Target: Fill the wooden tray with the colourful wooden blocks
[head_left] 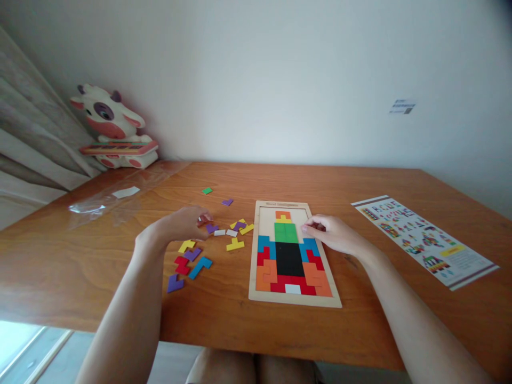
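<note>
Left fingers: we curl our left hand (182, 224) around a small red piece (205, 218) among the loose pieces (200, 250).
Right fingers: our right hand (334, 233) pinches at the puzzle tray (294, 298), fingertips touching the green block (286, 232); whether it holds anything, we cannot tell.
Tray: lies centred on the wooden table (60, 256).
Surroundings: pattern sheet (422, 240) far right; cow toy (114, 128) back left.

Table (360, 186): warm orange-brown wood grain
Puzzle board (256, 290): pale wood frame; orange, yellow, green, blue, black, red, white blocks
Loose pieces (200, 264): purple, yellow, red, blue, white, green
Cow toy (112, 125): white with pink and purple patches
Sheet (424, 240): white, multicoloured figures
</note>
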`<action>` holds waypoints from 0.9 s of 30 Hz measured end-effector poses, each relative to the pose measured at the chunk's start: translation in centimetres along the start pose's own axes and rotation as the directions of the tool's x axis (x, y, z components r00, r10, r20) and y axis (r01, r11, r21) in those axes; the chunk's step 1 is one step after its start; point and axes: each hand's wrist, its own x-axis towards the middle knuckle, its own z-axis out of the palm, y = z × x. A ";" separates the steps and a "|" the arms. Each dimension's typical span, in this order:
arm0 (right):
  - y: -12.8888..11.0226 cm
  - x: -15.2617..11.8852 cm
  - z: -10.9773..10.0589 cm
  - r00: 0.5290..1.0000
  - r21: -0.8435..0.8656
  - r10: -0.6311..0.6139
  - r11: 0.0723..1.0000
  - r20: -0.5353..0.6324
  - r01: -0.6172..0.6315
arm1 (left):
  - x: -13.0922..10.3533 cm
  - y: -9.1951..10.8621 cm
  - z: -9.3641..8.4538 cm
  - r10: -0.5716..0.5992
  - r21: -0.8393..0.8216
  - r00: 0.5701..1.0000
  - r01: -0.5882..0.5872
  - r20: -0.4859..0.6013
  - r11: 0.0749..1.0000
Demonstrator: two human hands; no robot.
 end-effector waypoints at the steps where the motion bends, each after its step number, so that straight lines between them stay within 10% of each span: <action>1: 0.0 0.0 0.0 1.000 -0.002 -0.001 1.000 0.001 0.001 | 0.1 0.1 0.0 0.021 0.007 1.000 -0.022 0.013 1.000; 27: -0.6 -0.1 0.0 0.999 0.055 0.035 0.998 -0.018 -0.034 | 0.5 1.8 0.1 0.047 0.089 0.998 -0.051 0.048 0.995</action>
